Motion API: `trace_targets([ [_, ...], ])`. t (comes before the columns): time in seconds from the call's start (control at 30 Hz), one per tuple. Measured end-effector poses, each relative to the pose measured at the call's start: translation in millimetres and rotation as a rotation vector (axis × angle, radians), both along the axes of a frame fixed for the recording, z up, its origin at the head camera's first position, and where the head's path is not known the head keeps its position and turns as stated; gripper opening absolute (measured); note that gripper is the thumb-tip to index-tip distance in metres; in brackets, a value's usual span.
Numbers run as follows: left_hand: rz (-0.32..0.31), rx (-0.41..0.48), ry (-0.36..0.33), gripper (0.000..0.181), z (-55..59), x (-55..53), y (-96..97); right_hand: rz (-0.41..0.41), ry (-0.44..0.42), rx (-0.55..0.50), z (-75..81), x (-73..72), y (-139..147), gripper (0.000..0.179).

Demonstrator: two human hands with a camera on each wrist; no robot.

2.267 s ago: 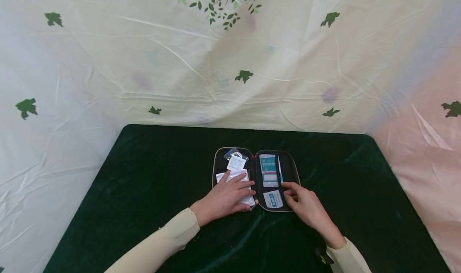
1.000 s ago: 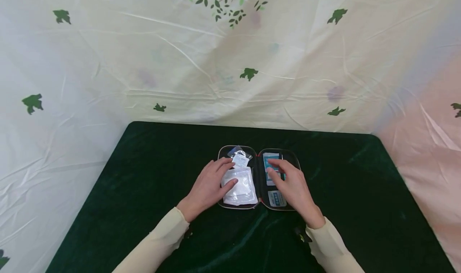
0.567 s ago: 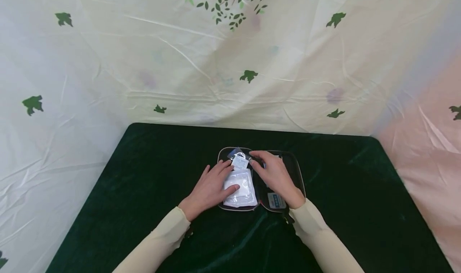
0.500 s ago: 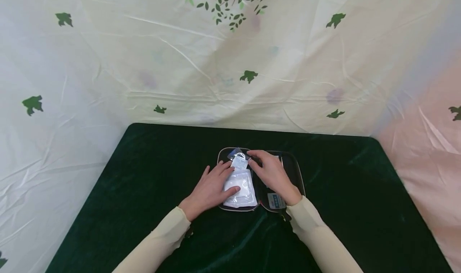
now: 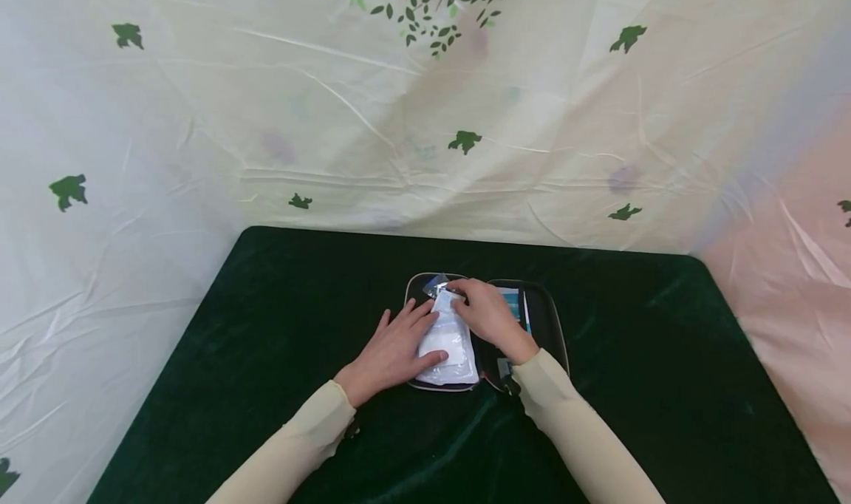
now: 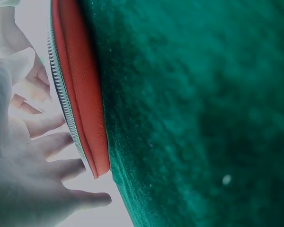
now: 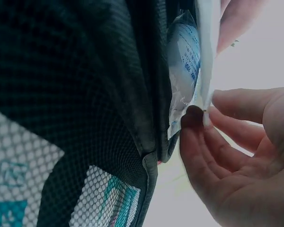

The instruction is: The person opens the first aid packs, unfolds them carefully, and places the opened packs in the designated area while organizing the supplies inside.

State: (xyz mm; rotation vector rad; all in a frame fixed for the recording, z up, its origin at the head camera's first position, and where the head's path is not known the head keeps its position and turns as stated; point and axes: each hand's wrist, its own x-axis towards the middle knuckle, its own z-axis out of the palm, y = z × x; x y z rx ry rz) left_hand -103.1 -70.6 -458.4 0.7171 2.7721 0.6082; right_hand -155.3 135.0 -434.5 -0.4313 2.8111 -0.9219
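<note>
An unfolded zip case (image 5: 550, 334), black inside and red outside, lies on the table. White flat packets (image 5: 450, 352) fill its left half. My right hand (image 5: 488, 315) reaches over the hinge to that half. In the right wrist view, its thumb and fingers pinch the edge of a white packet (image 7: 208, 56), beside a clear-wrapped packet (image 7: 183, 59) with blue print. My left hand (image 5: 391, 352) lies with fingers spread at the left half's outer side, its thumb over the white packets. The left wrist view shows the case's red shell (image 6: 83, 90) beside those fingers.
A dark green velvet cloth (image 5: 319, 290) covers the table. Teal-printed packets (image 5: 510, 301) and a thin white stick (image 5: 527, 312) sit in the case's right half, partly under my right arm. A pale printed fabric curtain (image 5: 372, 120) hangs behind the table.
My right hand has moved from the case's right half leftward over the hinge and taken hold of a white packet's edge. My left hand has slid from atop the packets to their left side.
</note>
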Motion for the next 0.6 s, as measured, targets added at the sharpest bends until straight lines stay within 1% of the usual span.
trace_targets([
  [0.2, -0.019, 0.001, -0.015, 0.081, -0.5, 0.3, -1.5, -0.024, 0.045, -0.031, 1.3, 2.2, 3, 0.032],
  [0.37, -0.016, -0.011, -0.028, 0.084, -0.8, 0.3, -1.2, -0.053, 0.068, -0.077, 5.1, 7.4, 11, 0.033],
  [0.47, -0.014, -0.015, -0.028, 0.084, -1.6, -0.3, -0.6, -0.072, 0.080, -0.102, 7.3, 10.6, 16, 0.029],
  [0.6, -0.011, -0.016, -0.031, 0.084, -2.3, -0.5, 0.3, -0.119, 0.088, -0.148, 7.5, 14.2, 23, 0.023],
])
